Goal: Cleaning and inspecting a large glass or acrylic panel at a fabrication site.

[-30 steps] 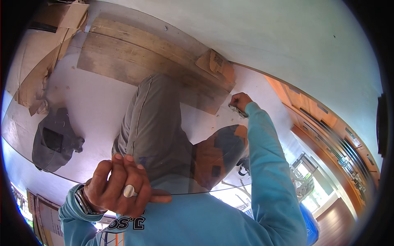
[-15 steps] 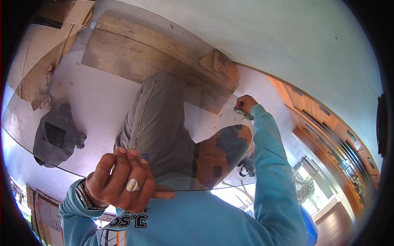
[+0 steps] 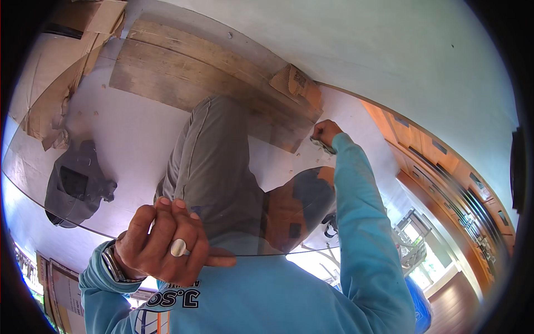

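Note:
A large tinted, see-through pane (image 3: 142,131) spans the view over my legs, its curved near edge crossing in front of my chest. At that edge my left hand (image 3: 167,239) is closed, fingers on top, gripping the pane; a ring and a wristwatch are on it. My right arm reaches out to the pane's far right side. There my right hand (image 3: 327,133) is closed around a crumpled greyish cloth (image 3: 321,146), mostly hidden under the fingers. Whether the cloth presses on the pane is hard to make out.
Beneath the pane lie wooden planks (image 3: 178,67) and a torn cardboard piece (image 3: 295,83). Left are cardboard boxes (image 3: 47,94) and a dark grey bag (image 3: 75,186). Along the right stands an orange-brown wooden cabinet (image 3: 434,161). A blue plastic item (image 3: 418,306) sits lower right.
My right hand with the cloth has shifted slightly left and up. The left hand keeps its grip on the pane's edge, almost still.

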`<state>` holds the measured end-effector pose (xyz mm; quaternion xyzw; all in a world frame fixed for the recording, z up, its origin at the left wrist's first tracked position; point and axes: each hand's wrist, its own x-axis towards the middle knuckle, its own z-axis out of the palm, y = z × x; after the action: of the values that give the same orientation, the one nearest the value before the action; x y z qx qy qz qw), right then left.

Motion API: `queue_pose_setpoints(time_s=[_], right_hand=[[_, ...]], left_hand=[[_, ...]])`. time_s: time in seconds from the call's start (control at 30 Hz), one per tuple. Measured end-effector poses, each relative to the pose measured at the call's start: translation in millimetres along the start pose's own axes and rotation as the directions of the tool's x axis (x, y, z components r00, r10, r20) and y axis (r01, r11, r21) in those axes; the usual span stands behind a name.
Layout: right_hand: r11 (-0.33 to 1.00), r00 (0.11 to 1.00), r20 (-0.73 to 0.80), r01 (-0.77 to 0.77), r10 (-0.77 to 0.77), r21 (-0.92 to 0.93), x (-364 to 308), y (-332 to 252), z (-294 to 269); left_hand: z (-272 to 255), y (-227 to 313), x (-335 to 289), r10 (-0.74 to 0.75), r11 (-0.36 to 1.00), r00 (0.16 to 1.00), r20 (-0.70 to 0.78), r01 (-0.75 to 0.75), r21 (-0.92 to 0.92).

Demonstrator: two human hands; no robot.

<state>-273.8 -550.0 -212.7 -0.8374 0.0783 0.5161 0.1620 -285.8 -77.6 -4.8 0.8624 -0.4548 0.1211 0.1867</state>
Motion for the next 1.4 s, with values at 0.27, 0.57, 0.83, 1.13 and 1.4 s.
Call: queue_pose_setpoints(time_s=[0.27,0.57,0.83,1.13,1.4], right_hand=[[0.996,0.996,0.004,-0.085,0.085,-0.035,-15.3,25.1,4.0],[0.991,0.998,0.011,-0.067,0.068,-0.114,-10.9,22.6,-1.2],[0.995,0.992,-0.081,-0.102,0.101,-0.013,-1.5,6.5,7.3],[0.982,0.997,-0.066,-0.034,0.048,0.188,-23.6,27.4,15.0],[0.996,0.97,-0.236,-0.04,0.059,0.085,11.6,21.6,24.8]], left_hand=[[-1.7,4.4,-4.7,-0.014,1.0,0.999,0.038,0.014,0.004],[1.6,1.4,-1.1,0.01,1.0,1.0,0.02,-0.01,0.012],[0.4,-1.0,-3.8,0.034,0.999,0.999,-0.001,-0.034,0.016],[-2.0,1.4,-0.9,0.006,1.0,1.0,0.021,-0.006,0.007],[1.6,2.0,-0.7,0.0,1.0,1.0,0.011,0.0,0.006]])
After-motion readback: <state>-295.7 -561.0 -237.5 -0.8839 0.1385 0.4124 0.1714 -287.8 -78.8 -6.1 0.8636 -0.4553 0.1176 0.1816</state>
